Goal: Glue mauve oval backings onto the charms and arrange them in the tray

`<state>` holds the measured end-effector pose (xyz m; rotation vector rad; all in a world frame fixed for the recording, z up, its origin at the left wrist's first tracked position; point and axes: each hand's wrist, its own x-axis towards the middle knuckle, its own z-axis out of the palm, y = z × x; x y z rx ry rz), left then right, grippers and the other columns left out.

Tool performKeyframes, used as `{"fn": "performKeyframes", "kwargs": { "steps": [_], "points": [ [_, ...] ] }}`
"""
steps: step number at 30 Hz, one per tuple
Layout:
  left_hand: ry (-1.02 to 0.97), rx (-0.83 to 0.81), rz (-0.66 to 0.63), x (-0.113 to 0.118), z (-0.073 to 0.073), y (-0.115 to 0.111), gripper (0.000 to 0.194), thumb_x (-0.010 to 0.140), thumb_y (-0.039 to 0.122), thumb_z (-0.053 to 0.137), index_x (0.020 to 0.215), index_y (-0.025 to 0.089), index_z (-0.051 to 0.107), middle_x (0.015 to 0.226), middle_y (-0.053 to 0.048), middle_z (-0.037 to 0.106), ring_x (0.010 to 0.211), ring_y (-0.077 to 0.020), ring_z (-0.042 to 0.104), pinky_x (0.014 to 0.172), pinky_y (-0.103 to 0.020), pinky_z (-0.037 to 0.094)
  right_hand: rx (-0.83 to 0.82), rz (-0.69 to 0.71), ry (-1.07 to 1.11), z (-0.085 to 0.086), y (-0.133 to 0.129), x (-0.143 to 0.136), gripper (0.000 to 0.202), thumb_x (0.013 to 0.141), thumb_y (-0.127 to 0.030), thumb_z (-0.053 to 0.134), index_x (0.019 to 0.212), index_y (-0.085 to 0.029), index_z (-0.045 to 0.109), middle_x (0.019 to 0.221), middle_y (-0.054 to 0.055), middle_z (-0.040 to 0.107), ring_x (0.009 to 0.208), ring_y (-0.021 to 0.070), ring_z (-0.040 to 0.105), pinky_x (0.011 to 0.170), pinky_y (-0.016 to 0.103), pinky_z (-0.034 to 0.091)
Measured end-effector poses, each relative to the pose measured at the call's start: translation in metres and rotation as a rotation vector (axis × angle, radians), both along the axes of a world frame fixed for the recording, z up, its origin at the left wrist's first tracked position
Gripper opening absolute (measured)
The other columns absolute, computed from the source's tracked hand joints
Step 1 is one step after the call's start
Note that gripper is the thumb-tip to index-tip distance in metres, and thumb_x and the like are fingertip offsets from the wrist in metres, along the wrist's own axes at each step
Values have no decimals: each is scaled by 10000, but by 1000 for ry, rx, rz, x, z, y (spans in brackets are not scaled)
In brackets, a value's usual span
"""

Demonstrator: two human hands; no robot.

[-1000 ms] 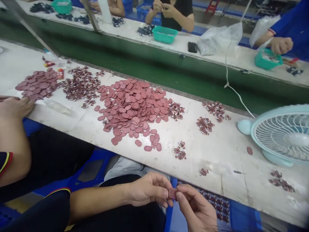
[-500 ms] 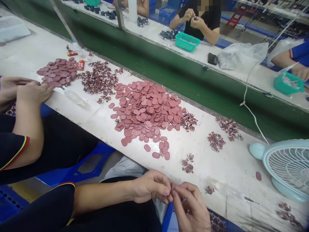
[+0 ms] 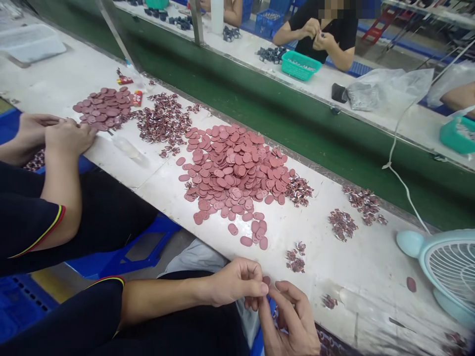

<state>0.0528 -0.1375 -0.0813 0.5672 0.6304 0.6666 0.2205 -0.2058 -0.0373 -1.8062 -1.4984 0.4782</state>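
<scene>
My left hand [image 3: 237, 283] and my right hand [image 3: 291, 316] meet fingertip to fingertip in front of the table's near edge. Between them they pinch a small reddish-brown oval piece [image 3: 266, 280], mostly covered by the fingers. A large heap of flat reddish oval pieces [image 3: 237, 165], some with tiny holes, lies beyond my hands. Closer in is a little cluster of small brown-and-silver parts [image 3: 296, 259]. Below my right hand, more such parts [image 3: 330, 342] show past the table edge.
A pale blue fan [image 3: 451, 269] stands at the right, its cord crossing the gap. A clear bottle with a thin dark tip [image 3: 365, 306] lies nearby. To the left, a co-worker's hands [image 3: 69, 136] work beside another pile of ovals [image 3: 106, 106]. A green channel [image 3: 222, 96] separates the opposite bench.
The view has swung slightly, so the table and piles sit further right in the picture. Both hands stay together at the oval piece, with their fingers shifted a little.
</scene>
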Motion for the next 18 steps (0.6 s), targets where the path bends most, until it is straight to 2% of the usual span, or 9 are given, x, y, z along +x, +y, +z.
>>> {"fn": "performKeyframes", "kwargs": {
  "steps": [3,7,11,14,18],
  "points": [
    [-12,37,-25,-1,1,1,836,816,970,1044,808,301,542,618,1,717,491,-160,634,527,-286,453,68,66,-31,-2,2,1,135,1088,-491,913,990,-470,1003,1154,63,949,758,247,880,643,424,757],
    [-42,42,-78,-6,8,4,756,912,906,985,866,291,548,620,43,714,451,-131,582,521,-259,399,264,116,-122,-4,12,2,33,1048,-398,965,1016,-400,957,1169,49,966,796,267,929,638,404,790],
    [-42,-1,-79,-7,17,6,626,951,792,912,869,291,546,563,100,590,422,-128,545,528,-260,343,341,240,-129,0,20,-3,136,1041,-275,948,1091,-390,895,1187,12,1005,895,283,976,756,425,855],
    [-26,-24,-75,-6,19,6,599,931,775,884,854,297,530,548,91,587,404,-130,524,510,-267,312,303,162,-87,3,18,-12,205,1053,-290,937,1199,-403,851,1179,-7,1023,981,317,1000,852,484,884],
    [1,-41,-83,-7,17,7,626,900,798,914,858,292,549,611,39,704,412,-120,525,485,-263,334,285,101,-89,-1,15,-11,373,1032,-301,957,1339,-419,781,1222,7,1040,1027,342,1016,831,496,892]
  ]
}}
